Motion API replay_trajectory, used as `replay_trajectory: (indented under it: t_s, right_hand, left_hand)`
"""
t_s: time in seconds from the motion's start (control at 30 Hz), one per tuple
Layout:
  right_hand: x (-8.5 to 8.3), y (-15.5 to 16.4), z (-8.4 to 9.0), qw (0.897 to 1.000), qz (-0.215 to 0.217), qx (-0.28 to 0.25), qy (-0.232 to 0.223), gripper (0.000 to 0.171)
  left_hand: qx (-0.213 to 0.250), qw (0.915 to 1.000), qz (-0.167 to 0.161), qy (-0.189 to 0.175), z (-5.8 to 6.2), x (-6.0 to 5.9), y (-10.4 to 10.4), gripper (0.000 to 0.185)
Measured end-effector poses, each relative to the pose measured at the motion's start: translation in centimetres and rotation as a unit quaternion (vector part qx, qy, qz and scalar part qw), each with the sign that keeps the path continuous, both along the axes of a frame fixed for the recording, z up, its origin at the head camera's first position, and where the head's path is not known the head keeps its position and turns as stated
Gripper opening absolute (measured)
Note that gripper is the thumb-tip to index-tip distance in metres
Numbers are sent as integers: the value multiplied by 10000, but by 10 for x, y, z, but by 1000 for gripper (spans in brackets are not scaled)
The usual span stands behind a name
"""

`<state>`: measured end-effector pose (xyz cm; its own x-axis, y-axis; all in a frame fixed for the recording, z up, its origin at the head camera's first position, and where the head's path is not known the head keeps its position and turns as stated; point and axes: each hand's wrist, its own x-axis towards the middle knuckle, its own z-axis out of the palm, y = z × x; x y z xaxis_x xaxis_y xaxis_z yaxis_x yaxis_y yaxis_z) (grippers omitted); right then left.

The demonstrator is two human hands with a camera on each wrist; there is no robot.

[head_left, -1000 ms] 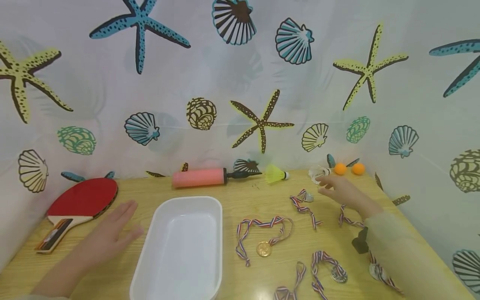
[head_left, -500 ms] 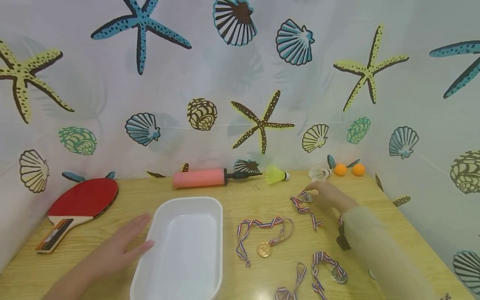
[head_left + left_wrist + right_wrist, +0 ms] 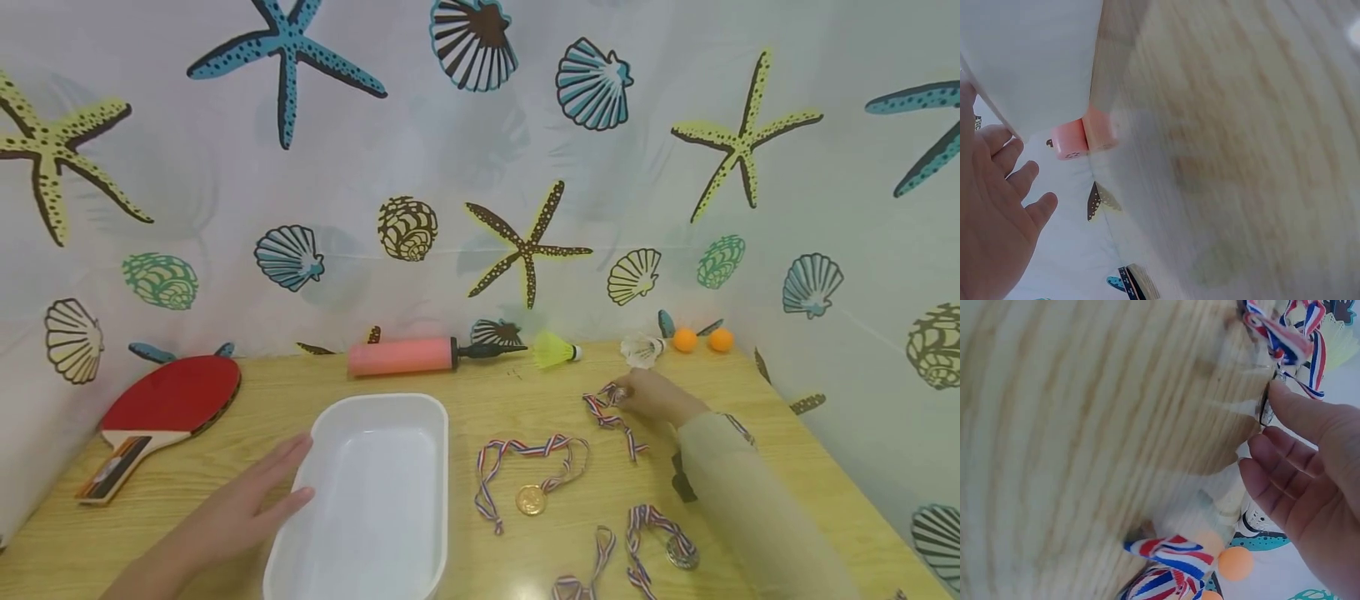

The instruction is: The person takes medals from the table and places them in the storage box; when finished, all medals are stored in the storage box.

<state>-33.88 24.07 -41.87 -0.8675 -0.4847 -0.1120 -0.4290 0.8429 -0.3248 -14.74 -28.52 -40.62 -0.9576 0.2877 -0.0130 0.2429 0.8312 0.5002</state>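
Note:
My right hand [image 3: 657,398] pinches a silver medal [image 3: 1266,406] between thumb and fingers, low over the table's back right. The medal's striped ribbon [image 3: 609,421] trails in front of it on the wood. Over on the left, my left hand [image 3: 251,510] rests against the side of a white rectangular tray [image 3: 447,500], fingers fairly straight. In the left wrist view, these fingers [image 3: 1007,153] reach the tray's rim. A gold medal [image 3: 531,500] with a looped ribbon lies right of the tray, and another silver medal [image 3: 682,552] lies nearer the front.
A red table tennis paddle [image 3: 172,396] lies at left. Along the back stand a pink pump [image 3: 401,357], a yellow shuttlecock [image 3: 552,350], a white shuttlecock [image 3: 641,350] and two orange balls [image 3: 685,340]. Another ribbon [image 3: 577,587] lies in front. A patterned cloth hangs behind.
My right hand has come down from near the white shuttlecock onto the silver medal and pinched it. My left hand has moved right to the tray's side.

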Motion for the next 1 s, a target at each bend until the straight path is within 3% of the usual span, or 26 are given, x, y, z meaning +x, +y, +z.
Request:
replay_trajectory:
  t_s: [0.2,0.47,0.63,0.83,1.0]
  right_hand:
    - [4,1,8,9996,-125,-205,-126,20]
    - [8,9,15,9990,-330,-254,-160,14]
    - [15,19,27,9950,-495,-549,-677,8]
    - [26,31,47,9767,-699,-1278,-1578,13]
    - [34,41,63,9555,-683,-2241,-1795,18]
  left_hand:
    - [7,10000,-11,46,1,0,0,75]
    - [3,10000,-12,39,3,0,0,76]
    - [-4,10000,-5,-20,3,-2,1,78]
    - [-74,10000,22,-57,2,-3,1,79]
    - [-45,10000,-11,-12,2,-3,1,79]
